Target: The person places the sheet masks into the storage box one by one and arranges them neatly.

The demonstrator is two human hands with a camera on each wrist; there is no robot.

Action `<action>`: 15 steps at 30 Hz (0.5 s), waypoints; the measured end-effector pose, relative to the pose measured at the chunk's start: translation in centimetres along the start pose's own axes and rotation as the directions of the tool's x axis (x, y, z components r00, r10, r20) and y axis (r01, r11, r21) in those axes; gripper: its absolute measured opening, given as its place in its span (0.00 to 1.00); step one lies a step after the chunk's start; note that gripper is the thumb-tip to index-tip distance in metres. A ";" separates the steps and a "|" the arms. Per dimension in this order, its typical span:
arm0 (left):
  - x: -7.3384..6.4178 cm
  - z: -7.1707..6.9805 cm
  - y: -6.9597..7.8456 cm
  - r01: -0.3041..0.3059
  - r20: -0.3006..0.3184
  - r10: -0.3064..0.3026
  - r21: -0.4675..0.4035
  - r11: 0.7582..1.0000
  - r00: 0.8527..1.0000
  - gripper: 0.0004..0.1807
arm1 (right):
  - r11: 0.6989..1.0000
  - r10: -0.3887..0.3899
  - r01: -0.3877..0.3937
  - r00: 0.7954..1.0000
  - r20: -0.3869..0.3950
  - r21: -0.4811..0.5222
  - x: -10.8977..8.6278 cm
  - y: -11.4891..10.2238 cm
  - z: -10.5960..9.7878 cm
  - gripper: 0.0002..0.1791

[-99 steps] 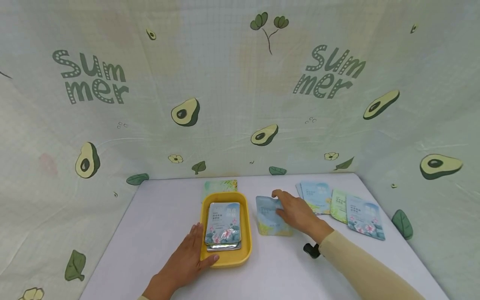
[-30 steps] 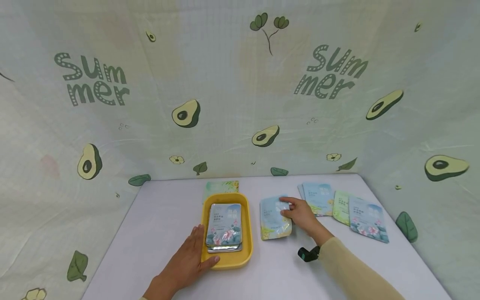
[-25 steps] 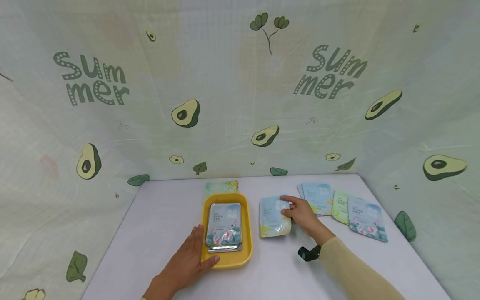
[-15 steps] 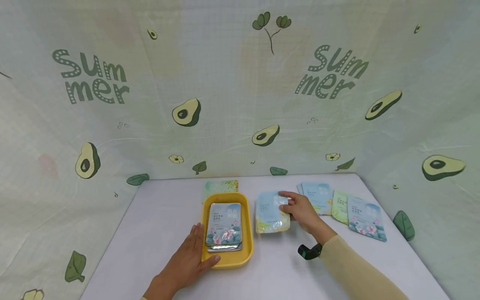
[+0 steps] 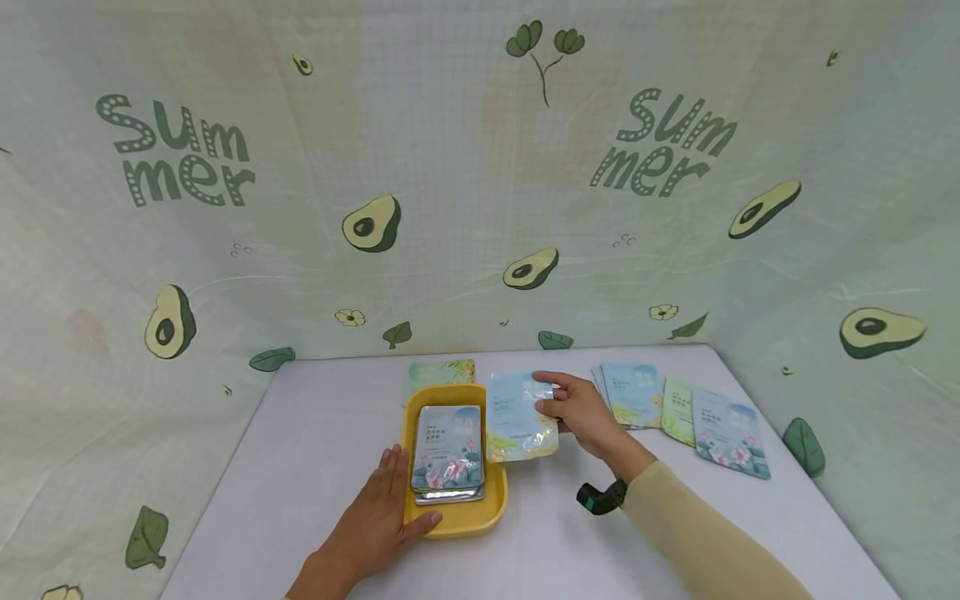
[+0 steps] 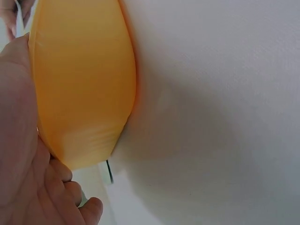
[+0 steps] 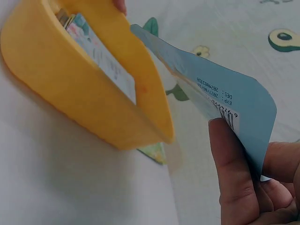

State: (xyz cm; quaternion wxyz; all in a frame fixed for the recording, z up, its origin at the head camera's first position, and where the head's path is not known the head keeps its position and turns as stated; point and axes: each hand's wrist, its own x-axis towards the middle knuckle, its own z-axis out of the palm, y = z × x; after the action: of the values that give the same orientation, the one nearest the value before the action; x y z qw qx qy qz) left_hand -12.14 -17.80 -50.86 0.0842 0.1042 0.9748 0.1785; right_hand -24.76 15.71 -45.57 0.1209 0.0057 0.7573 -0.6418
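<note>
Taking the yellow tray (image 5: 457,522) as reference: your left hand (image 5: 375,521) rests against its left side, fingers straight and together, thumb spread onto the near rim, apparently steadying it. Inside the tray, a lotus-print packet (image 5: 447,446) lies face up, with a silver edge (image 5: 450,496) showing beneath it. Behind the far rim, a green packet (image 5: 438,370) lies partly hidden.

At the tray's right rim, you have the blue packet (image 5: 517,417) raised off the table and tilted. Its left edge overlaps that rim in the head view; whether they touch cannot be told. Your right hand (image 5: 588,415) pinches its right edge, thumb on one face, fingers on the other.

Well right of the tray lie blue packets (image 5: 633,396), a light-green packet (image 5: 677,412) and a second lotus packet (image 5: 731,433).

Step in hand, as judged: loading the blue packet into the tray. The next move calls for clearing the right rim, levelling the packet over the pile and releasing without catching a corner.
</note>
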 end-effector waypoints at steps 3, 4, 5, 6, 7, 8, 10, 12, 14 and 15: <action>0.0 0.0 0.0 -0.009 -0.008 0.009 0.029 1.000 1.000 0.62 | 1.000 0.000 0.000 1.000 0.011 0.012 0.2 -0.4 1.1 0.30; -0.1 0.0 0.0 -0.012 -0.009 0.012 0.040 0.999 1.000 0.62 | 1.000 -0.001 0.001 1.000 0.016 0.013 0.3 -0.5 1.6 0.30; -0.1 0.0 0.0 -0.015 -0.013 0.016 0.049 0.999 1.000 0.62 | 1.000 -0.005 0.005 1.000 0.021 0.013 0.3 -0.5 2.0 0.30; -0.1 0.0 0.0 -0.018 -0.015 0.019 0.056 0.998 1.000 0.61 | 1.000 -0.008 0.007 1.000 0.026 0.013 0.4 -0.6 2.4 0.30; -0.1 0.0 0.0 -0.020 -0.017 0.021 0.061 0.998 1.000 0.61 | 1.000 -0.009 0.008 1.000 0.029 0.016 0.5 -0.6 2.8 0.29; -0.1 -0.1 0.0 -0.023 -0.019 0.024 0.065 0.998 1.000 0.61 | 1.000 -0.007 0.007 0.999 0.032 0.017 0.5 -0.6 3.3 0.29; -0.1 -0.2 0.1 -0.025 -0.021 0.026 0.069 0.997 0.999 0.61 | 1.000 -0.006 0.006 0.999 0.041 0.014 0.6 -0.7 4.1 0.29; -0.2 -0.2 0.1 -0.025 -0.022 0.026 0.071 0.997 0.999 0.61 | 1.000 -0.015 0.014 0.998 0.058 0.009 0.8 -0.6 5.0 0.28; -0.2 -0.3 0.1 -0.022 -0.020 0.024 0.071 0.997 1.000 0.61 | 1.000 -0.015 0.015 0.997 0.076 0.001 1.0 -0.5 5.8 0.28; -0.2 -0.3 0.1 -0.020 -0.019 0.022 0.069 0.997 1.000 0.61 | 1.000 -0.016 0.016 0.996 0.085 0.001 1.1 -0.5 6.3 0.28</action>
State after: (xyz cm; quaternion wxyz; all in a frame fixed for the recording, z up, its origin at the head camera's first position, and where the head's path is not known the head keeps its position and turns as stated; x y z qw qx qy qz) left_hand -12.01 -17.82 -50.47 0.0690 0.1156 0.9800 0.1466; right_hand -24.79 9.38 -46.23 0.1479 -0.0278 0.7512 -0.6426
